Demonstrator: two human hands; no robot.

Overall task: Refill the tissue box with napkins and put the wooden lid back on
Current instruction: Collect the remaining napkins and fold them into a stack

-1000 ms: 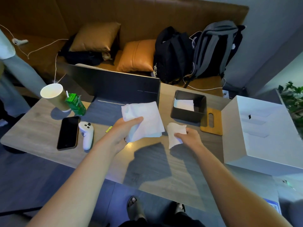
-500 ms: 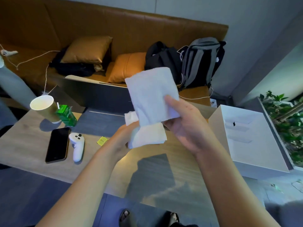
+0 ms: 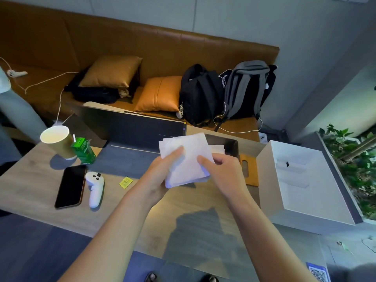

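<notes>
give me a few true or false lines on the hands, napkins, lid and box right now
1. Both hands hold the napkins. True: left hand and right hand grip the stack.
2. The lid is on the box. False: it lies on the table beside it.
3. The box is empty. False: white napkins show inside.
4. A phone lies beside a white controller. True.
</notes>
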